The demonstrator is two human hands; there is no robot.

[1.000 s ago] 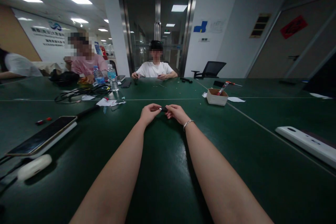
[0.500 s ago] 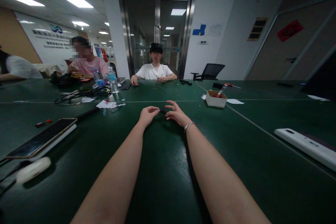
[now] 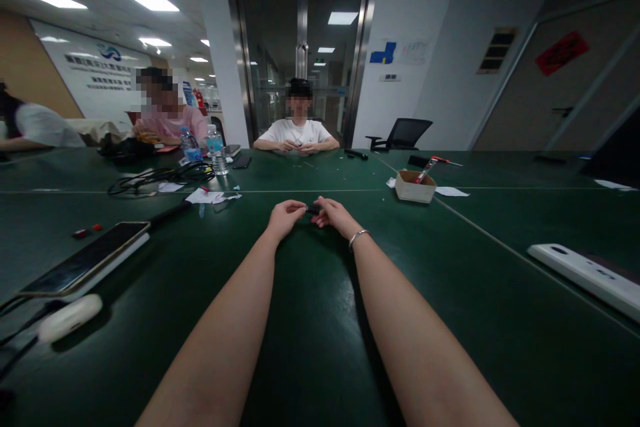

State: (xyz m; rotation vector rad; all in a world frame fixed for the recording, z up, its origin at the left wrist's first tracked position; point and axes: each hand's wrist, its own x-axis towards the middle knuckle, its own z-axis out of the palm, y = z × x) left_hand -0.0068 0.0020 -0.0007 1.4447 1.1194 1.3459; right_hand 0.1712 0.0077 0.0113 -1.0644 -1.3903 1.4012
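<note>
Over the middle of the green table (image 3: 310, 320), my left hand (image 3: 287, 219) pinches the left end of a small dark piece (image 3: 313, 209) between thumb and fingertips. A pale or shiny bit shows at that end; the piece is too small to name. From the other side, my right hand (image 3: 339, 215), with a silver bracelet (image 3: 358, 237) at the wrist, has its fingers closed around the right end. Both hands are close together, just above the tabletop.
On the left lie a phone (image 3: 95, 257) on a white block, a white rounded device (image 3: 70, 318) with cables, black cables (image 3: 160, 177) and paper scraps (image 3: 205, 195). Water bottles (image 3: 217, 150) stand behind. A small box (image 3: 415, 188) stands right of centre. A person (image 3: 299, 133) sits opposite.
My right hand's fingers, spread before, have closed onto the right end of the small dark piece. My left hand keeps its pinch. The person opposite has brought both hands together.
</note>
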